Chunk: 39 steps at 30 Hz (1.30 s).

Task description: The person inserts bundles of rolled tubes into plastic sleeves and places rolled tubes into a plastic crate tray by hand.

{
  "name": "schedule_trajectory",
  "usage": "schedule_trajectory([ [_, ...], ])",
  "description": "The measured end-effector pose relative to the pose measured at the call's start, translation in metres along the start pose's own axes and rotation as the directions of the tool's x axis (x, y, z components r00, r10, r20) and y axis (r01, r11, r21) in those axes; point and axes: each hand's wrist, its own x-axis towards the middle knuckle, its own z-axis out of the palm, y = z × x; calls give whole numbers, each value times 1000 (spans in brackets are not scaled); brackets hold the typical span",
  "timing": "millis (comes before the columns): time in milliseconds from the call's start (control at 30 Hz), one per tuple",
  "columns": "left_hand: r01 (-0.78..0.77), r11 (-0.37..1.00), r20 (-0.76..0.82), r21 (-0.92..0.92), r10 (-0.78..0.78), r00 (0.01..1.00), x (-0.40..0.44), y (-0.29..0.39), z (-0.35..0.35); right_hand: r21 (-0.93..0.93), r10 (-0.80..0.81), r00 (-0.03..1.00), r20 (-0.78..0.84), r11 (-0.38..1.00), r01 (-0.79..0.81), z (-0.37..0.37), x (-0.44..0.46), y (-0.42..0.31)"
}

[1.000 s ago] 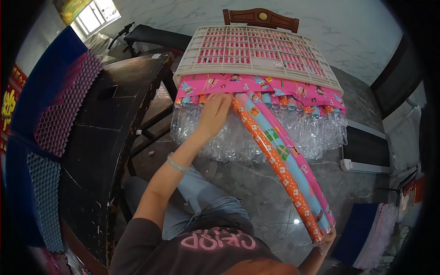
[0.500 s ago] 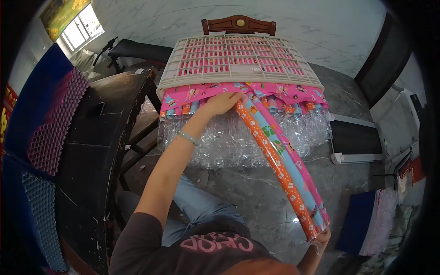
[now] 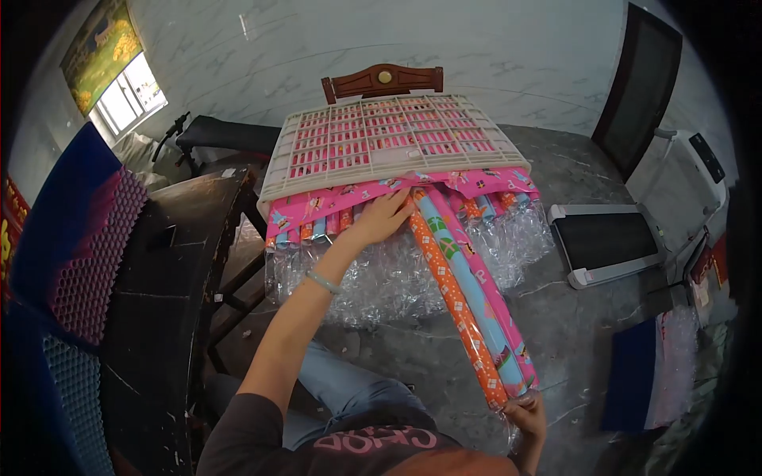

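Note:
A bundle of orange, light blue and pink patterned rolls (image 3: 468, 297) in clear film slants down from the crate's front edge. My right hand (image 3: 527, 414) is closed around its lower end and the film there. My left hand (image 3: 384, 217), with a bracelet on the wrist, lies with fingers apart against the upper end of the orange roll. That upper end is under the edge of a pink patterned sheet (image 3: 321, 203). A pale plastic crate (image 3: 274, 178) holds many rolls, seen through its grid. More roll ends and crumpled clear film (image 3: 357, 278) stick out below the sheet.
A dark worn table (image 3: 151, 317) stands at the left, with blue and pink honeycomb-textured pieces (image 3: 95, 246) beside it. Behind the crate is a wooden chair back (image 3: 385, 79). At the right are a treadmill (image 3: 607, 242) and a blue stack (image 3: 633, 373) with clear film.
The view has shifted, so the crate appears lower and further left. The bundle's upper end has gone under the pink sheet's edge. My left hand's fingers have spread beside it.

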Motion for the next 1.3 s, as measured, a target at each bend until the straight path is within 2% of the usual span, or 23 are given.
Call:
schedule_trajectory([
  [67, -93, 995, -255, 47, 102, 962, 2, -5, 24, -15, -28, 999, -23, 1000, 28, -12, -11, 6],
  [100, -10, 998, -196, -58, -2, 981, -1, 11, 20, 0, -121, 992, -47, 993, 121, -3, -11, -1],
  [133, -8, 998, -195, -63, -4, 981, 3, 15, 26, -4, -117, 992, -48, 993, 117, -4, -15, -2],
  [200, 50, 990, -262, -131, -84, 961, 11, 26, 34, -26, -109, 978, -177, 994, 106, -5, -23, -2],
  [333, 22, 991, -184, -129, -45, 982, 24, 48, 40, -50, -93, 961, -262, 995, 83, -11, 4, 19],
  [400, 24, 1000, -237, -5, -25, 971, 26, 54, 49, 23, -87, 976, -199, 995, 93, -6, 36, 14],
  [467, 29, 999, -231, 28, -22, 973, 24, 54, 50, -58, -72, 997, -26, 996, 71, -23, 79, 19],
  [533, 40, 997, -231, 65, -24, 973, 20, 52, 47, 56, -110, 993, -32, 992, 111, -13, 119, 8],
  [600, 68, 995, -227, 76, -49, 973, 15, 50, 42, -24, -98, 995, -29, 995, 98, -16, 164, -2],
  [633, 68, 994, -223, 83, -48, 974, 14, 47, 41, 12, -89, 996, -2, 996, 89, -17, 187, -7],
  [767, 36, 998, -219, 43, -26, 975, 11, 38, 38, 84, -45, 997, 59, 996, 40, -14, 269, -34],
  [833, 40, 999, -210, 32, -32, 977, 10, 35, 39, 189, -43, 963, 266, 982, -8, -10, 290, -46],
  [900, 8, 1000, -301, 19, -2, 954, 8, 35, 41, 159, 1, 964, 267, 986, -45, -8, 304, -49],
  [967, 27, 999, -294, -20, -32, 955, 9, 39, 41, 135, 49, 963, 264, 987, -87, -10, 304, -47],
  [1033, 47, 997, -288, -54, -61, 956, 12, 41, 38, 169, 26, 960, 277, 983, -75, -8, 297, -52],
  [1067, -12, 974, -357, 225, 94, 929, 14, 44, 36, 166, 27, 960, 280, 983, -76, -10, 295, -52],
  [1100, -43, 870, -381, 491, 258, 888, 18, 43, 34, 139, 29, 960, 278, 988, -70, -11, 291, -51],
  [1133, -35, 870, -388, 492, 255, 886, 22, 42, 30, 111, 31, 960, 279, 992, -64, -11, 288, -48],
  [1200, -46, 574, -419, 818, 648, 635, 33, 37, 16, 104, 18, 966, 259, 994, -46, -9, 282, -38],
  [1233, -40, 570, -421, 821, 650, 633, 42, 28, 11, 106, 1, 973, 229, 994, -26, -8, 281, -34],
  [1300, -111, 597, -193, 794, 421, 886, 51, 15, 6, 136, -9, 966, 259, 990, -27, -9, 278, -28],
])
